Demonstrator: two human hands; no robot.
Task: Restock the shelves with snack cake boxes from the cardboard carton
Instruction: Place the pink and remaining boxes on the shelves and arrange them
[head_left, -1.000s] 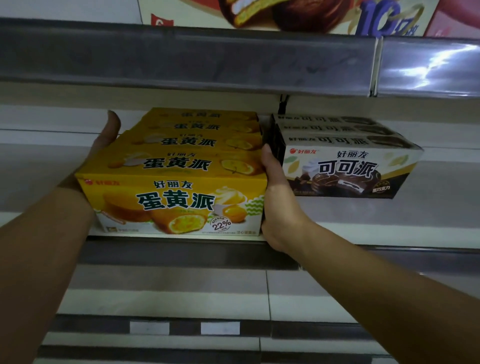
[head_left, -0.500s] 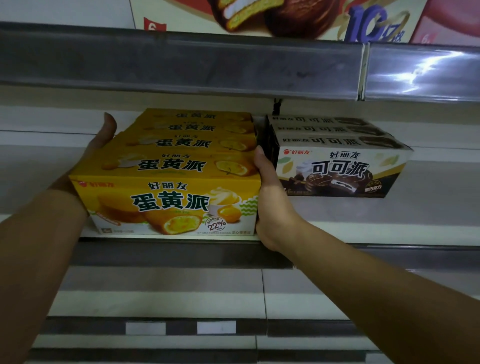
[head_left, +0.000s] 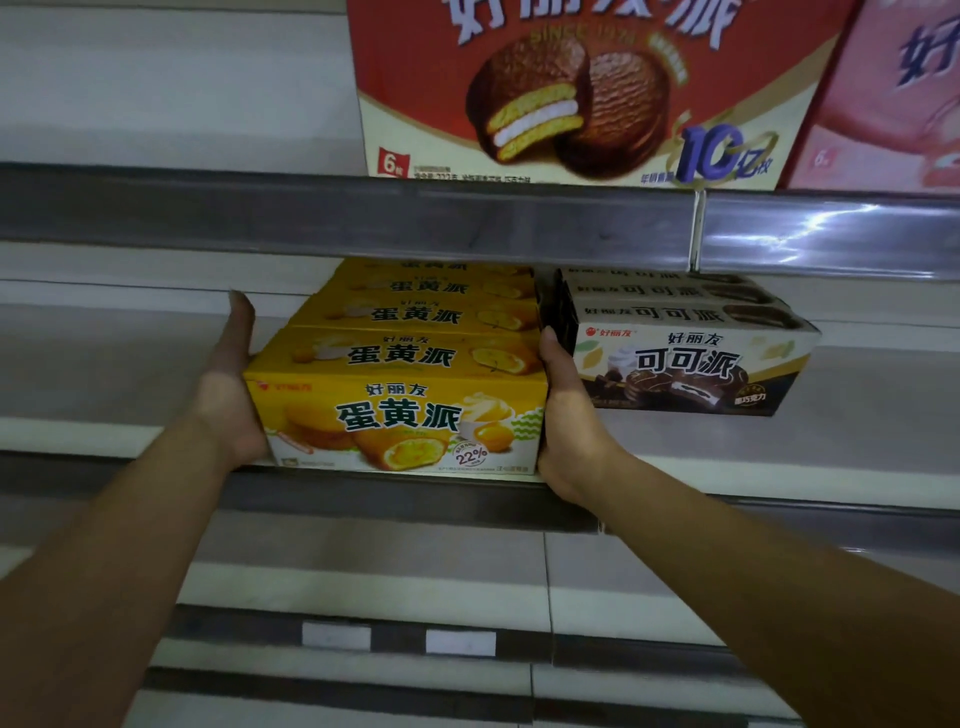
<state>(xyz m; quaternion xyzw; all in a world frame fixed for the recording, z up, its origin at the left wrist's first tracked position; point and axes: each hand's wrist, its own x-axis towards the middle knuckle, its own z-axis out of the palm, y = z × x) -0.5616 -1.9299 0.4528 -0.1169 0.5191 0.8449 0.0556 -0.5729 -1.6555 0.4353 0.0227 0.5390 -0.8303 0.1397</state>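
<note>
Shelf (head_left: 857, 447): yellow box (head_left: 395, 415) long axis left-right, front outward.

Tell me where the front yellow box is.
In the head view, the front yellow box sits at the front edge of the shelf, between the left hand and right hand, with the brown boxes just to its right.

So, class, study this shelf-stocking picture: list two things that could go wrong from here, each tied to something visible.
1. The front yellow box sits at the shelf lip; it may tip off once the left hand and right hand let go.
2. The right hand is squeezed beside the brown cocoa boxes; pulling out could knock them askew.
</note>
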